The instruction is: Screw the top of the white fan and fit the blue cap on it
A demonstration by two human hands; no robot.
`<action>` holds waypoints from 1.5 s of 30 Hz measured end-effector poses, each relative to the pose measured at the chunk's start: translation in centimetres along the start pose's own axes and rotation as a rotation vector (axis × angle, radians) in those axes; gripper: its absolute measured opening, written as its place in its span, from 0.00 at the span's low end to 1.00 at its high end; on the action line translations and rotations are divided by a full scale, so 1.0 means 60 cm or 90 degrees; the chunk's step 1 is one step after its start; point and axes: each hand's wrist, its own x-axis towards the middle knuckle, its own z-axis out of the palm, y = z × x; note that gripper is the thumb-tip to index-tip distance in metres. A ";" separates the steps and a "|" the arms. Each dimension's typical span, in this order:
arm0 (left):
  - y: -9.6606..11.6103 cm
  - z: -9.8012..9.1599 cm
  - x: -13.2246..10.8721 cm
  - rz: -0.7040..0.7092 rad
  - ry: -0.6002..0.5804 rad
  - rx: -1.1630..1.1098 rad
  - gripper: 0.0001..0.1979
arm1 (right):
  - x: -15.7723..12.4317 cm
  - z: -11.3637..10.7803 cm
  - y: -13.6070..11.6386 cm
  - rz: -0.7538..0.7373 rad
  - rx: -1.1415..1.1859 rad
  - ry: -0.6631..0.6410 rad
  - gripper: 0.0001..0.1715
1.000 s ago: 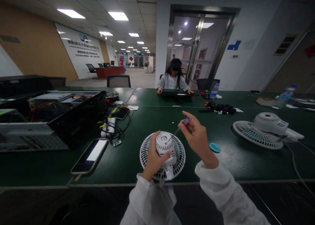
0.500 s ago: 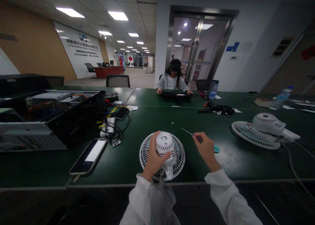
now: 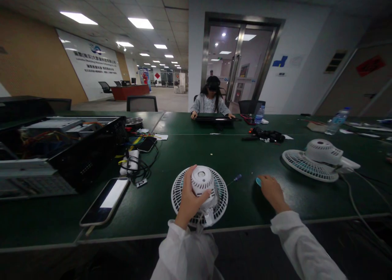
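Note:
A small white fan [image 3: 222,198] lies face down on the green table, its round motor housing on top. My left hand [image 3: 190,198] is closed round the left side of that housing, thumb across its front. To the right of the grille rests a screwdriver [image 3: 237,177], its tip pointing toward the fan and no hand on it. Farther right, my right hand [image 3: 272,190] is closed over a small teal rounded piece [image 3: 259,182], which shows at the fingertips. Most of this piece is hidden under the fingers.
Another white fan [image 3: 324,151] with a cable lies at the right. A phone [image 3: 105,200], tangled black cables [image 3: 143,170] and an open computer case [image 3: 85,157] occupy the left. Across the table sits a person [image 3: 211,100] holding a dark flat object. A water bottle [image 3: 259,114] stands nearby.
My right hand has put the screwdriver down beside the fan and moved right and toward me onto the teal piece. My left hand keeps its hold on the fan. The view has shifted slightly.

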 end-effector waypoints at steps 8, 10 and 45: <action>-0.001 0.000 0.000 0.009 -0.002 0.002 0.36 | 0.005 -0.088 -0.051 -0.075 0.224 0.127 0.15; 0.002 0.001 0.000 0.005 0.005 0.000 0.36 | -0.003 -0.143 -0.112 -0.226 0.395 0.173 0.14; -0.006 0.005 -0.001 -0.024 0.012 -0.032 0.44 | 0.017 -0.325 -0.336 -0.826 0.160 -0.207 0.09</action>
